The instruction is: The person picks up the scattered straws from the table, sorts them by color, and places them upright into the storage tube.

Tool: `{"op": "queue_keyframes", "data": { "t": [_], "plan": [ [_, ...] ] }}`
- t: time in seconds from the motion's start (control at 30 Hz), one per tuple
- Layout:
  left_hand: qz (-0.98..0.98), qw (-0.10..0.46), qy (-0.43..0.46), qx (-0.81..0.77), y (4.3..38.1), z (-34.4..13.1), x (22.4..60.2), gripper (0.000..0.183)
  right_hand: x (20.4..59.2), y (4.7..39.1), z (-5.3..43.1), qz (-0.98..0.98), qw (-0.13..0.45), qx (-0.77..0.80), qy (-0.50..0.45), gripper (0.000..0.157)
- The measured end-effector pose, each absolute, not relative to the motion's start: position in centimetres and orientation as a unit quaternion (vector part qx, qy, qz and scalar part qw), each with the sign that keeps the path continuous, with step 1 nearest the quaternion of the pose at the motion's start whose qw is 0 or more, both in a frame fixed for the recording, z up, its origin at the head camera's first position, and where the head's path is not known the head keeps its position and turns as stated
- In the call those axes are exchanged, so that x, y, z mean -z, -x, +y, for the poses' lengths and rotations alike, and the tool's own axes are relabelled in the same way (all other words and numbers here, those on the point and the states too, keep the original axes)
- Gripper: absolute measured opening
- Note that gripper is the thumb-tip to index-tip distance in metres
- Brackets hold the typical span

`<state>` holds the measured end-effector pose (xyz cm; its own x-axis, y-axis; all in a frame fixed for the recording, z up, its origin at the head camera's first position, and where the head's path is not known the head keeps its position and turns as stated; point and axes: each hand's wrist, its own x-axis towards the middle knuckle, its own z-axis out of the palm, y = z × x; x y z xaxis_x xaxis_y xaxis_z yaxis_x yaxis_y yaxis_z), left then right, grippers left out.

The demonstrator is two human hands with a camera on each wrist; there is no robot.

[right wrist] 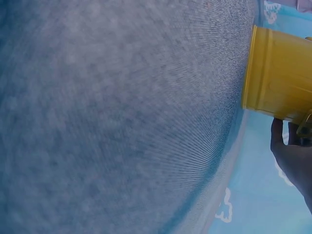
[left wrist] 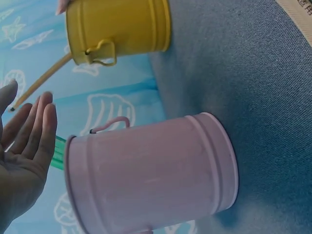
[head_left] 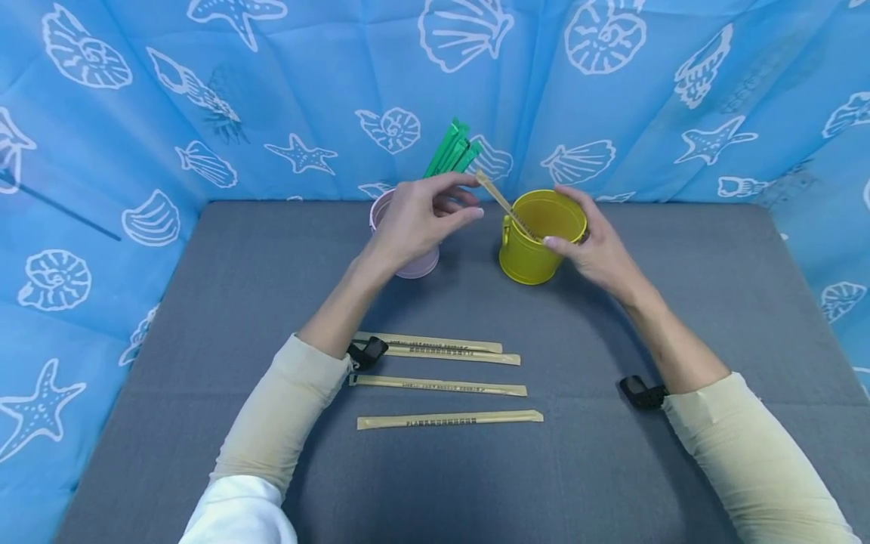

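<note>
A yellow bucket (head_left: 532, 261) stands upright at the back of the table. My right hand (head_left: 601, 245) grips its rim from the right, thumb at the front and fingers round the far side. One paper-wrapped straw (head_left: 503, 201) leans in that bucket, its upper end sticking out to the left. Close by that end is my left hand (head_left: 424, 219), fingers extended and apart from the thumb, holding nothing. In the left wrist view the straw (left wrist: 41, 80) slants out of the yellow bucket (left wrist: 119, 29) past the fingertips. Behind my left hand is a pink bucket (left wrist: 151, 175) with green-wrapped sticks (head_left: 453, 151) in it.
Several more paper-wrapped straws (head_left: 448, 419) lie crosswise on the grey table (head_left: 578, 468), nearer the front, some partly under my left wrist. A blue curtain (head_left: 326, 68) with white shell prints hangs behind the table and along its sides.
</note>
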<state>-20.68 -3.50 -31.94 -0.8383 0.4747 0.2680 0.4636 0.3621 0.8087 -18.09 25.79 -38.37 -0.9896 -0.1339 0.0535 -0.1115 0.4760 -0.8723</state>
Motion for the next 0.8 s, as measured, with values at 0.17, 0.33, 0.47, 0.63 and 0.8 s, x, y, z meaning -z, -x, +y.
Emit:
{"op": "queue_keyframes", "data": {
  "t": [0.17, 0.33, 0.47, 0.63, 0.8],
  "plan": [
    [0.829, -0.006, -0.3, -0.472, 19.8, -3.9, 31.5, 0.034, 38.4, 18.2, 25.8, 0.861, 0.008, 0.503, 0.073, 0.077],
    [0.831, -0.054, -0.343, -0.434, 19.0, -4.6, 31.5, 0.034, 38.6, 18.2, 25.8, 0.857, 0.01, 0.511, 0.071, 0.076],
    [0.828, -0.087, -0.362, -0.42, 18.4, -5.3, 31.6, 0.032, 38.6, 18.1, 25.6, 0.857, 0.011, 0.511, 0.071, 0.076],
    [0.829, -0.097, -0.361, -0.416, 17.6, -6.5, 31.5, 0.033, 38.5, 18.1, 25.5, 0.855, 0.013, 0.514, 0.07, 0.076],
    [0.832, -0.091, -0.368, -0.405, 16.9, -7.2, 31.3, 0.031, 38.3, 18.0, 25.7, 0.866, 0.006, 0.496, 0.064, 0.076]
  ]
}}
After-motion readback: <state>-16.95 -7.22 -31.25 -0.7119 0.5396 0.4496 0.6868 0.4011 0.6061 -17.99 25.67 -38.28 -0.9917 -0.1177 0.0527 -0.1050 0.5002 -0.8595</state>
